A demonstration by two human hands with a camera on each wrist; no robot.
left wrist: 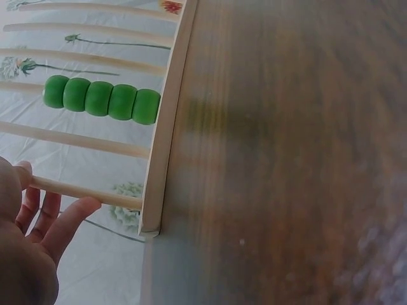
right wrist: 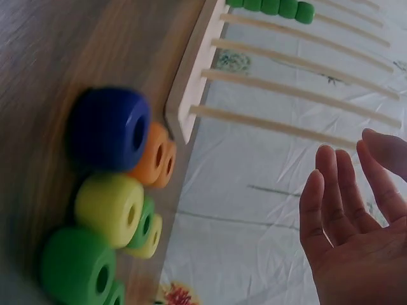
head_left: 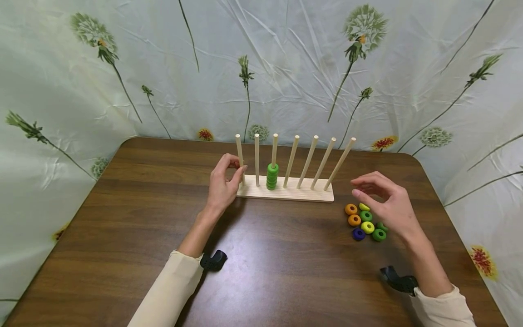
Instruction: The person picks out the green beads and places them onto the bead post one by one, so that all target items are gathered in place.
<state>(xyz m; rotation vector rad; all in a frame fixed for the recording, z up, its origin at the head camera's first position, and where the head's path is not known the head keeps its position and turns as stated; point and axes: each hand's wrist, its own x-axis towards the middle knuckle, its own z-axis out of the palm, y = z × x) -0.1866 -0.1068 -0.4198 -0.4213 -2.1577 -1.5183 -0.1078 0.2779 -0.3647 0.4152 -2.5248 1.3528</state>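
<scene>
Left hand (head_left: 222,182) pinching the leftmost peg (head_left: 239,147) of a seven-peg stacking rack (head_left: 286,195); right hand (head_left: 392,204) with thumb and fingers apart and nothing between them, beside the loose beads (head_left: 363,229). The rack's base (head_left: 323,196) lies to the right of the left-hand grip, with five green beads (head_left: 272,177) threaded two pegs along from the gripped one. The loose beads, orange, yellow, green and dark blue, lie on the table (head_left: 286,272), toward the person from the right fingertips. The step in hand, as judged here, is steadying the rack; a light, low hold on the peg should serve best, and a bead is best pinched by its sides, leaving its hole clear. Orientation: base's long axis crosswise, from the left hand toward the right; pegs pointing upward; loose beads mostly flat, holes upward
</scene>
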